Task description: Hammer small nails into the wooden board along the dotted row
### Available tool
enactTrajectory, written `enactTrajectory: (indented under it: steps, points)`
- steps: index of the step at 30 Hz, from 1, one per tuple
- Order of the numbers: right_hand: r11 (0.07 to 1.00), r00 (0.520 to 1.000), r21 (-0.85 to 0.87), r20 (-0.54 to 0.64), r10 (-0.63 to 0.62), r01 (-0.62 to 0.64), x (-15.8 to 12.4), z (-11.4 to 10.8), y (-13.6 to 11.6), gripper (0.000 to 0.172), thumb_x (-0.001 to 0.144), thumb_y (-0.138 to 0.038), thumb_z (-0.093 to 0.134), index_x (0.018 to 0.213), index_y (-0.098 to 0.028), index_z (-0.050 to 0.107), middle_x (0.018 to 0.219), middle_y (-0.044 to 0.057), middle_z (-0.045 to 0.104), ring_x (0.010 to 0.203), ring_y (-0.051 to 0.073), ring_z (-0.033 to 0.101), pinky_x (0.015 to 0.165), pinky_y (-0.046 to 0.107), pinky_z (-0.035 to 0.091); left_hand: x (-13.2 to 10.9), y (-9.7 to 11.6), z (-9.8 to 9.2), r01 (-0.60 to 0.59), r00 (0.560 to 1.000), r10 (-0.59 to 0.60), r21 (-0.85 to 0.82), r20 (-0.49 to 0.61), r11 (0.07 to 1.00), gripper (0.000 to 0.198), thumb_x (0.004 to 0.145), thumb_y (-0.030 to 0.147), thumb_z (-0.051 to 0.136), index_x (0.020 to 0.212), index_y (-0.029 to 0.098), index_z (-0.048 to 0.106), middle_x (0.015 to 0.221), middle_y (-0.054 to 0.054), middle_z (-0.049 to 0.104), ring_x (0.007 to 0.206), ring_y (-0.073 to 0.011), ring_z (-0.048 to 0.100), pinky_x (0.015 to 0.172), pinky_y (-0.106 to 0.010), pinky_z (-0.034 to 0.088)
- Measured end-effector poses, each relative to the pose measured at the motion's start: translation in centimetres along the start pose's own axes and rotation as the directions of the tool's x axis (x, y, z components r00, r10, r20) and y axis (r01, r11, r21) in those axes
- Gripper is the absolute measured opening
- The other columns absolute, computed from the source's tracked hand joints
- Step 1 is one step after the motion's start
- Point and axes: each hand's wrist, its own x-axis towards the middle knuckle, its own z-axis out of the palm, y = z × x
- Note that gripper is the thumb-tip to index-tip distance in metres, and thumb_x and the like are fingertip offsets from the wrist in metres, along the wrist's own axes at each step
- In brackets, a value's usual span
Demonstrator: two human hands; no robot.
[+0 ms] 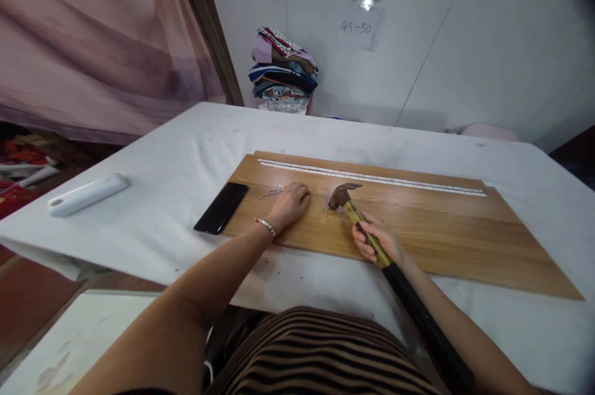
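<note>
My right hand (377, 239) is wrapped round the yellow part of a claw hammer's handle (355, 215). The hammer's rusty head is low over a wood-grain board (446, 227); whether it touches the board I cannot tell. A long black grip runs back along my right forearm. My left hand (292, 201), with a bracelet on the wrist, rests on the board with its fingers curled in. Anything between those fingers is hidden. Just left of it lies a small bunch of nails (272, 191). A small clear patch shows on the board near the hammer head.
Two white printed strips (372, 177) run along the board's far side. A black phone (222, 209) overlaps its left end. A white handle-shaped object (88, 194) lies on the white-covered table (162, 165). Folded clothes (284, 72) are stacked by the wall, behind the table.
</note>
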Motion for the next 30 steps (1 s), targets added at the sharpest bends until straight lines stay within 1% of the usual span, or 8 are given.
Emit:
enactTrajectory:
  steps: [12, 19, 24, 30]
  points:
    - [0.999, 1.0, -0.042, -0.004, 0.017, -0.017, -0.01, 0.3, 0.07, 0.049, 0.086, -0.038, 0.065, 0.13, -0.026, 0.047, 0.064, -0.009, 0.05, 0.035, 0.005, 0.035, 0.029, 0.015, 0.029, -0.05, -0.02, 0.15, 0.004, 1.0, -0.004, -0.003, -0.007, 1.0, 0.018, 0.09, 0.015, 0.05, 0.085, 0.018, 0.068, 0.093, -0.008, 0.07, 0.092, -0.0212, 0.062, 0.092, -0.038, 0.051]
    - [0.999, 1.0, -0.044, 0.005, -0.003, 0.003, -0.24, 0.48, -0.11, 0.046, 0.086, -0.038, 0.066, 0.128, -0.027, 0.05, 0.065, -0.009, 0.05, 0.035, 0.004, 0.035, 0.029, 0.014, 0.029, -0.05, 0.07, -0.02, 0.005, 1.0, -0.005, -0.006, -0.007, 1.0, 0.018, 0.089, 0.013, 0.051, 0.084, 0.018, 0.067, 0.093, -0.008, 0.069, 0.093, -0.0216, 0.062, 0.092, -0.038, 0.05]
    - [0.999, 1.0, -0.039, 0.028, -0.009, 0.01, -0.24, 0.4, -0.04, 0.046, 0.089, -0.038, 0.064, 0.131, -0.027, 0.048, 0.066, -0.009, 0.05, 0.036, 0.004, 0.035, 0.03, 0.014, 0.029, -0.04, 0.13, -0.06, 0.003, 1.0, -0.003, 0.001, -0.004, 1.0, 0.017, 0.09, 0.014, 0.051, 0.085, 0.018, 0.066, 0.095, -0.008, 0.07, 0.093, -0.0212, 0.062, 0.093, -0.037, 0.05]
    - [0.999, 1.0, -0.045, 0.025, -0.003, 0.004, 0.09, 0.23, 0.41, 0.043, 0.088, -0.038, 0.065, 0.126, -0.026, 0.049, 0.066, -0.009, 0.051, 0.035, 0.004, 0.035, 0.029, 0.015, 0.029, -0.04, -0.1, 0.1, -0.003, 1.0, 0.003, -0.002, -0.005, 1.0, 0.016, 0.088, 0.013, 0.051, 0.085, 0.017, 0.067, 0.094, -0.008, 0.069, 0.093, -0.0214, 0.062, 0.092, -0.038, 0.05]
